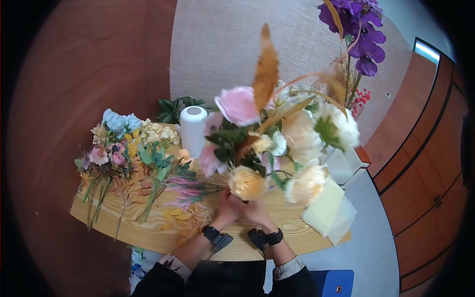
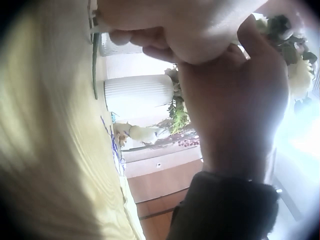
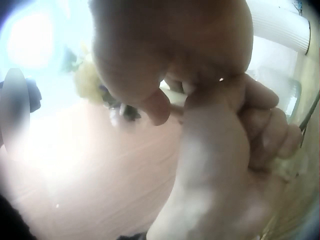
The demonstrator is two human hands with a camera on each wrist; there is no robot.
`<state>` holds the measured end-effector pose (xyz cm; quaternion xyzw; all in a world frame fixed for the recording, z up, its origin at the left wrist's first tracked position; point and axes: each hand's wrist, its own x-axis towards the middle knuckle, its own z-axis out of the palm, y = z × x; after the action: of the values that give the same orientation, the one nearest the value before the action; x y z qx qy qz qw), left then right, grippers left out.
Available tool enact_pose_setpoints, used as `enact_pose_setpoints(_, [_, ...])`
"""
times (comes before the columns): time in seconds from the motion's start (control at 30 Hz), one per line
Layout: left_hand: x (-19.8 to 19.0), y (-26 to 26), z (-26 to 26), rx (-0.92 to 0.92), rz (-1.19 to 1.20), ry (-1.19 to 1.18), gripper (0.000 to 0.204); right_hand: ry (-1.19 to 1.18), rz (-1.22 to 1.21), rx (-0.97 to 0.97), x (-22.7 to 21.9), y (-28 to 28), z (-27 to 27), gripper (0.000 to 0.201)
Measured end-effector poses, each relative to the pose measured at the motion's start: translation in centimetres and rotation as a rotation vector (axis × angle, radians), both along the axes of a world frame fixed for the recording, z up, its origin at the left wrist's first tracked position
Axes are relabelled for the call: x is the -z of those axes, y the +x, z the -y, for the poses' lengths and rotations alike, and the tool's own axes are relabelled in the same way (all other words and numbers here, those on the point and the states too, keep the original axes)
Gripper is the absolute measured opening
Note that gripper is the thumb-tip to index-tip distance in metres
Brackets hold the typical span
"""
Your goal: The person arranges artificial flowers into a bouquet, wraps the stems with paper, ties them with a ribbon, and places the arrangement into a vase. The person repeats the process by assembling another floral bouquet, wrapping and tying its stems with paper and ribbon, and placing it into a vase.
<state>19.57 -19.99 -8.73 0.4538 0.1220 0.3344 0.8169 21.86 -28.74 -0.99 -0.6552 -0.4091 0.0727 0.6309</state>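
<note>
A bouquet of artificial flowers point(image 1: 284, 133) rises above both hands, with pink and cream blooms, white ones and tall brown leaves. My left hand point(image 1: 228, 209) grips its stems just below a peach-yellow bloom point(image 1: 247, 183). Pressed up against it, my right hand point(image 1: 256, 213) wraps round the same stems. The left wrist view has the left hand point(image 2: 185, 25) close at the top, the right hand point(image 2: 235, 100) overlapping it, and a green stem point(image 2: 95, 65) sticking out past the fingers. In the right wrist view, curled fingers of both hands meet, hiding most of the stems.
Loose flower stems point(image 1: 123, 163) lie along the table's left side, with pink-purple sprigs point(image 1: 185, 190) beside the hands. A white ribbed cylinder point(image 1: 193, 131) stands behind. Wrapping sheets point(image 1: 326, 210) lie at the table's right edge. Purple orchids point(image 1: 363, 44) rise at the back right.
</note>
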Motion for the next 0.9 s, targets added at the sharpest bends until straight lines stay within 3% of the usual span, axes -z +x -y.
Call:
enact_pose_setpoints(0.07, [0.4,-0.2,-1.5,0.146,-0.008,0.965,0.044,-0.222,0.011,-0.081,2.3,2.5,1.2,0.039])
enact_pose_setpoints(0.1, [-4.2,-2.7,-1.5,0.370,-0.050,1.018,0.059,-0.277,-0.100,-0.140,-0.6,1.5,1.6,0.041])
enact_pose_setpoints(0.13, [-4.5,-3.1,-1.9,0.369,-0.050,1.027,0.059,-0.268,-0.097,-0.140,-0.7,1.5,1.6,0.041])
enact_pose_setpoints(0.2, [-4.3,-3.9,-2.4,0.776,-0.381,0.618,0.060,-0.204,-0.055,-0.122,-0.7,1.7,1.7,0.038])
enact_pose_setpoints(0.23, [-2.4,-4.0,-2.0,0.717,-0.131,0.460,0.056,-0.173,-0.035,-0.112,-0.6,1.7,1.8,0.037])
enact_pose_setpoints(0.47, [-5.1,-3.7,-0.6,1.027,-0.067,0.264,0.021,0.055,0.068,-0.014,1.0,1.0,2.6,0.026])
enact_pose_setpoints(0.5, [-5.2,-3.7,-0.6,1.077,-0.059,0.225,0.019,-0.126,-0.146,0.000,-1.7,0.0,2.1,0.020])
enact_pose_setpoints(0.53, [-2.7,-2.6,-1.0,1.071,-0.064,0.229,0.017,-0.306,-0.360,0.009,-4.4,-1.0,1.3,0.017])
enact_pose_setpoints(0.57, [-3.5,-2.8,-1.1,1.116,-0.208,0.226,0.016,-0.125,-0.367,0.040,-3.3,-1.0,1.0,0.021])
enact_pose_setpoints(0.6, [-4.3,-2.9,-1.0,1.154,-0.352,0.219,0.015,-0.120,-0.369,0.035,-2.5,-0.7,0.9,0.021])
enact_pose_setpoints(0.67, [-3.3,-2.4,-1.1,1.150,-0.391,0.279,0.016,-0.057,-0.460,0.024,-1.6,-0.6,1.2,0.015])
enact_pose_setpoints(0.73, [-2.8,-2.2,-0.5,1.162,-0.428,0.337,0.016,-0.148,-0.541,0.009,-1.3,-0.2,2.0,0.009])
enact_pose_setpoints(0.8, [-4.8,-3.1,0.9,0.915,-0.476,0.542,0.015,-0.070,-0.531,-0.031,-0.5,0.2,2.8,0.011])
enact_pose_setpoints(0.83, [-6.6,-4.0,1.4,0.778,-0.382,0.807,0.012,-0.031,-0.526,-0.051,0.0,0.5,3.1,0.013])
enact_pose_setpoints(0.87, [-6.0,-2.8,2.4,0.796,-0.266,0.610,0.014,0.008,-0.519,-0.070,0.5,0.8,3.4,0.015])
enact_pose_setpoints(0.9, [-5.2,-3.3,2.4,0.651,-0.069,0.760,0.016,0.044,-0.512,-0.088,1.1,1.1,3.7,0.018])
